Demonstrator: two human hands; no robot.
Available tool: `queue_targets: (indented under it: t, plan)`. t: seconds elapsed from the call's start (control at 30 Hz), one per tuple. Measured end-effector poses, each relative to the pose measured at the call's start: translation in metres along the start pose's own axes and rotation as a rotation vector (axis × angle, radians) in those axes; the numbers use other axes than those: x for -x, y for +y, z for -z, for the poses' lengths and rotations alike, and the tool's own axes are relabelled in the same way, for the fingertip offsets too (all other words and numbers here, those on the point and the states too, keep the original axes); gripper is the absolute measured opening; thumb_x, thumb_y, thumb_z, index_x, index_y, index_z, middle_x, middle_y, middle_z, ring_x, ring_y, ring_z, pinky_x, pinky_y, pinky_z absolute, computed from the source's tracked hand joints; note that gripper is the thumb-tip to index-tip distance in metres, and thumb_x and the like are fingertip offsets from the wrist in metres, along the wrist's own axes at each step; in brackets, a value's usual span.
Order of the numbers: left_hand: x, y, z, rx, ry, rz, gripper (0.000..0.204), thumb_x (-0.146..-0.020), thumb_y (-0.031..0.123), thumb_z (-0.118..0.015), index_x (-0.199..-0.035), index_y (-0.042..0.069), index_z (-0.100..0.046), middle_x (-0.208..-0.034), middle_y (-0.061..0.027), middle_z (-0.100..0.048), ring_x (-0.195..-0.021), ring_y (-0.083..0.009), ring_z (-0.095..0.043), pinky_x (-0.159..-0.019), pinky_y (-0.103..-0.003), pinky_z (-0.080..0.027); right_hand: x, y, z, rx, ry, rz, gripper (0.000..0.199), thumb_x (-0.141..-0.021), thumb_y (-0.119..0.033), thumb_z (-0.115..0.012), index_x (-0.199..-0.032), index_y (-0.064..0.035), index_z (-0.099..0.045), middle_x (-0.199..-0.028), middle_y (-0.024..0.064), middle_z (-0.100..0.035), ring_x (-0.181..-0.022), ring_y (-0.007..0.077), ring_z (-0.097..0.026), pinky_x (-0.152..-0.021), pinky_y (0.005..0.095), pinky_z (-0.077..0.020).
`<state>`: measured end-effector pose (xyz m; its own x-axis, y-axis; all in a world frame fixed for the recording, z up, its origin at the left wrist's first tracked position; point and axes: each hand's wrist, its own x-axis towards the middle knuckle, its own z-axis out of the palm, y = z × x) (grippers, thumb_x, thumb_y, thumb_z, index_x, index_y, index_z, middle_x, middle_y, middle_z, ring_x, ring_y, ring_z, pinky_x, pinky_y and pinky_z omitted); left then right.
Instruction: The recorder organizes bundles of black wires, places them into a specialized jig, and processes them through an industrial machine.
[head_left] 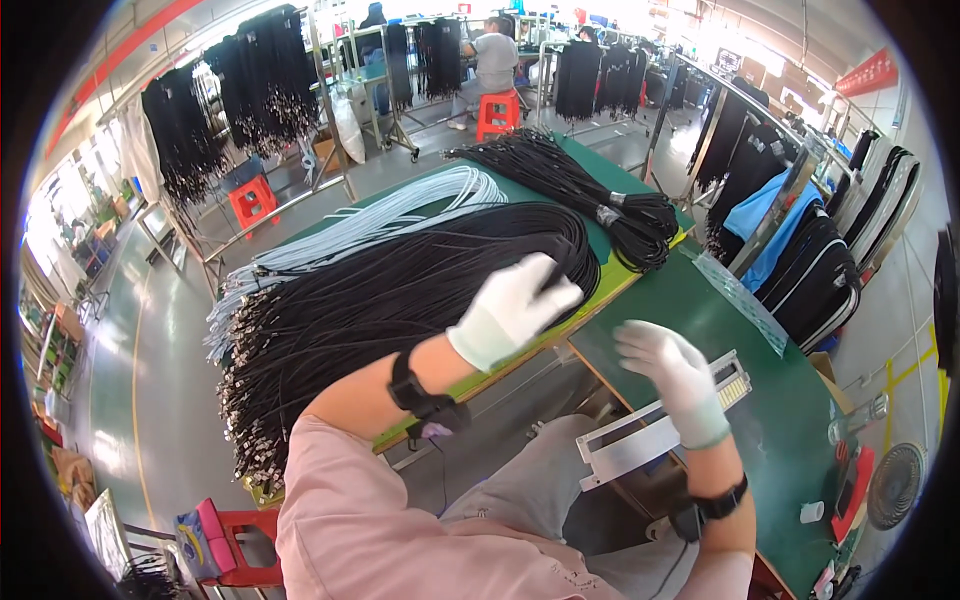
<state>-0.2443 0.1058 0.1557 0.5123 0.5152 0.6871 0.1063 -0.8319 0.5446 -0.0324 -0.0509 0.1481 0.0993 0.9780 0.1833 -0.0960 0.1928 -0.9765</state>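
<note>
My left hand, in a white glove, is over the rounded end of a thick pile of black cables. Thumb and fingers are spread in a V, with black cable behind them; whether they touch it I cannot tell. My right hand, gloved too, hovers with fingers stretched out and nothing in them. Beneath it a white metal frame with a long slot lies across the near edge of the green table. The black cables' metal connector ends gather at the left.
Light-grey cables lie behind the black pile. Farther back is a tied black cable bundle. A clear plastic bag, a white cup and a fan are to the right. Cable racks and a seated person stand beyond.
</note>
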Motion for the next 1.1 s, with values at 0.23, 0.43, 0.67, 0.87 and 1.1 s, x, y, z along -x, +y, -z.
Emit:
queue_targets:
  t: [0.23, 0.43, 0.67, 0.87, 1.1]
  plan:
    - [0.044, 0.014, -0.024, 0.054, -0.256, 0.244, 0.026, -0.085, 0.023, -0.068, -0.103, 0.005, -0.060, -0.088, -0.0174, -0.064, -0.079, -0.0366, -0.062, -0.070, -0.039, -0.051, -0.076, 0.020, -0.070, -0.274, -0.053, -0.357, 0.044, -0.095, -0.030, -0.059, -0.119, 0.0071, -0.057, -0.115, 0.0158, -0.063, -0.109, 0.0234, -0.060, -0.096, 0.0372, -0.0469]
    - [0.027, -0.022, 0.030, -0.353, 0.321, -0.073, 0.055, -0.063, 0.012, -0.078, -0.115, 0.012, -0.060, -0.110, -0.0122, -0.060, -0.098, -0.0311, -0.060, -0.090, -0.043, -0.047, -0.093, -0.022, -0.081, -0.230, 0.114, -0.050, 0.023, -0.098, -0.020, -0.053, -0.098, 0.0016, -0.058, -0.077, 0.0051, -0.061, -0.062, 0.0115, -0.056, -0.081, 0.0354, -0.0527]
    - [0.006, -0.059, 0.069, -0.498, 0.269, -0.086, 0.051, -0.064, 0.013, -0.079, -0.114, 0.013, -0.065, -0.092, -0.0063, -0.066, -0.096, -0.0264, -0.060, -0.101, -0.047, -0.038, -0.055, -0.059, -0.108, 0.313, -0.068, 0.084, 0.024, -0.101, -0.023, -0.048, -0.097, -0.0012, -0.057, -0.053, -0.0036, -0.037, -0.040, 0.0056, -0.031, -0.067, 0.0281, -0.0491]
    - [0.046, -0.101, 0.138, -0.759, -0.299, 0.143, 0.024, -0.071, 0.024, -0.077, -0.093, 0.017, -0.072, -0.088, -0.0031, -0.068, -0.098, -0.0238, -0.059, -0.100, -0.042, -0.036, -0.060, -0.047, -0.061, -0.121, 0.167, 0.137, 0.027, -0.104, -0.027, -0.044, -0.098, -0.0027, -0.056, -0.050, -0.0088, -0.025, -0.040, 0.0038, -0.024, -0.059, 0.0237, -0.0406]
    - [0.069, -0.089, 0.221, -0.961, -0.243, 0.156, 0.027, -0.071, 0.022, -0.078, -0.096, 0.017, -0.072, -0.093, -0.0030, -0.067, -0.101, -0.0257, -0.058, -0.098, -0.041, -0.036, -0.045, -0.065, -0.016, -0.275, 0.166, 0.202, 0.030, -0.105, -0.029, -0.043, -0.100, -0.0020, -0.056, -0.050, -0.0110, -0.025, -0.039, 0.0030, -0.020, -0.053, 0.0205, -0.0308]
